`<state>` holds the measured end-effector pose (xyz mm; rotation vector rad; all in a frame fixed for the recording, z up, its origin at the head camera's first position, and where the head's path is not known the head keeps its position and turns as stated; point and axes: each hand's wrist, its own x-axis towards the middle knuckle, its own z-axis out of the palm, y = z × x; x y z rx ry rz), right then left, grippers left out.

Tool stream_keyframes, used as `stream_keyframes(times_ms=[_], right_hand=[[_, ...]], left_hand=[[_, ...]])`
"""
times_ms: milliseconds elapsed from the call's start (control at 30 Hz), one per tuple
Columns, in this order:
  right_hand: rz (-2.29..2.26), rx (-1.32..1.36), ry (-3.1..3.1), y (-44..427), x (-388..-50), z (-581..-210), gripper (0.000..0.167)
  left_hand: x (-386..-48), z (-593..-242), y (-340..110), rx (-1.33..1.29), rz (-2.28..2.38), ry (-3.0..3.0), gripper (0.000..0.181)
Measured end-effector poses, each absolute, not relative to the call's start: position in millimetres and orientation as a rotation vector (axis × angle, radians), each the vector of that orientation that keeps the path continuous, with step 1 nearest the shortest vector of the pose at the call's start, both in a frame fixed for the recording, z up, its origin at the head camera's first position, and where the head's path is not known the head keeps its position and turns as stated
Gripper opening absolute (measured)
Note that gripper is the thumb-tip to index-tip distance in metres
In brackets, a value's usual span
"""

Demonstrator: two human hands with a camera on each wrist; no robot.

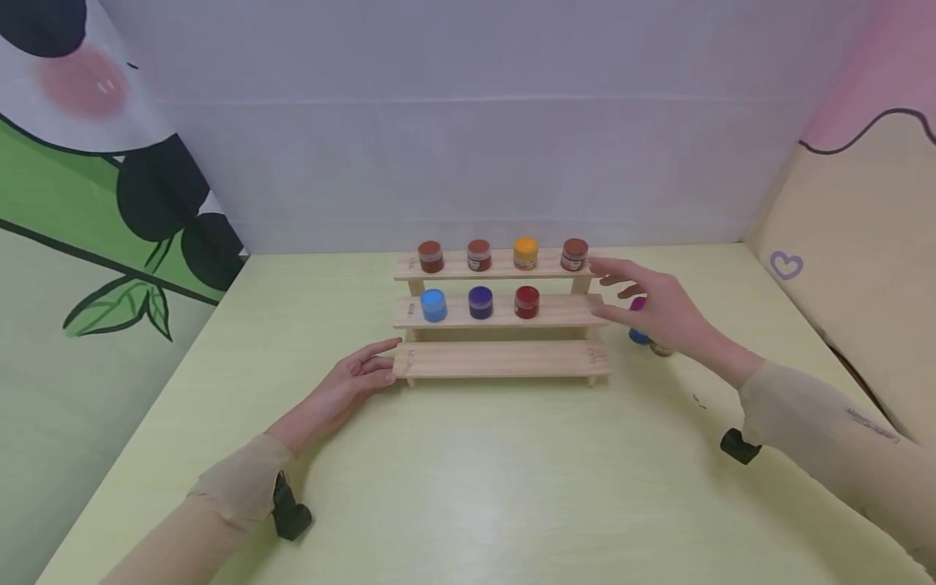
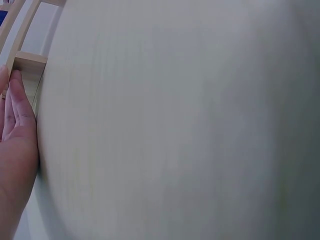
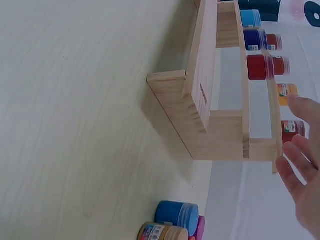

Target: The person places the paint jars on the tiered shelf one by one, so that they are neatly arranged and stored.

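Note:
A three-tier wooden rack (image 1: 504,359) stands on the table. Its top tier carries a row of paint jars, among them an orange jar (image 1: 526,253) and a brown-red jar (image 1: 574,255) at the right end. On the middle tier sit a light blue jar (image 1: 434,305), a dark blue jar (image 1: 480,302) and a red jar (image 1: 526,302). My left hand (image 1: 349,387) touches the left end of the bottom tier with extended fingers. By the right ends of the upper tiers is my right hand (image 1: 661,309), thumb and fingers spread, holding nothing.
Beside the rack, partly behind my right hand, several more jars stand on the table, including a blue jar (image 3: 176,215) and a tan jar (image 3: 162,232). A pale wall (image 1: 483,162) rises behind the table, with printed panels at both sides.

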<state>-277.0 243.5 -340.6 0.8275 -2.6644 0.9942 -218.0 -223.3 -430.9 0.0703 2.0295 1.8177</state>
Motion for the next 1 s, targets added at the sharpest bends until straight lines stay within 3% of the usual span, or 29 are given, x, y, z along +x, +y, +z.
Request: stream_keyframes(times_ms=[500, 1000], right_hand=[[1.057, 0.516, -2.707, 284.8, -264.7, -365.5, 0.065], [1.1, 0.392, -2.769, 313.7, -251.5, -396.8, 0.057]], left_hand=[[-218.2, -431.4, -216.9, 0.059, 1.837, 2.018, 0.065], [-215.4, -428.4, -220.3, 0.053, 1.848, 2.026, 0.066]])
